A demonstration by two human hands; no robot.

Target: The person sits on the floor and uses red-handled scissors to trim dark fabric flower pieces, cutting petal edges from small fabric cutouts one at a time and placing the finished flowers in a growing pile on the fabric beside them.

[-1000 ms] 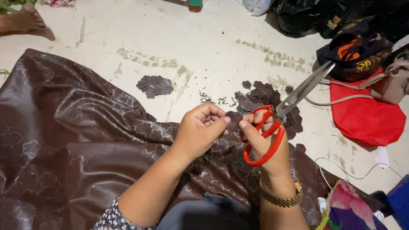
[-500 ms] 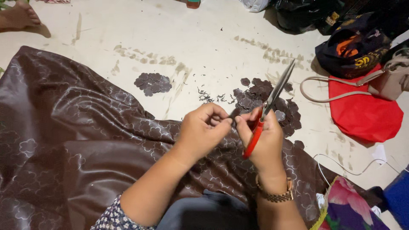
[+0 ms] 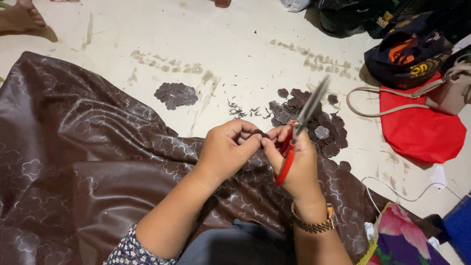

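A wide sheet of dark brown fabric (image 3: 83, 162) with a flower pattern lies over the floor and my lap. My left hand (image 3: 226, 149) pinches a small dark fabric piece (image 3: 258, 134) at its fingertips. My right hand (image 3: 294, 162) touches the same piece with its fingertips and grips red-handled scissors (image 3: 298, 128), blades pointing up and away. Just beyond my hands sits a pile of cut flower-shaped pieces (image 3: 314, 122). A smaller pile (image 3: 175, 94) lies further left on the floor.
Another person's bare foot (image 3: 23, 19) rests at the top left. Dark bags (image 3: 409, 49), a beige handbag (image 3: 449, 93) with a long strap and a red cloth (image 3: 419, 130) lie at the right. A floral cloth (image 3: 402, 235) and a white cord (image 3: 407, 189) are at the bottom right.
The scissors swung from pointing up-right, handles facing me, to edge-on and nearly upright. My hands came together on the small piece. The view shifted slightly.
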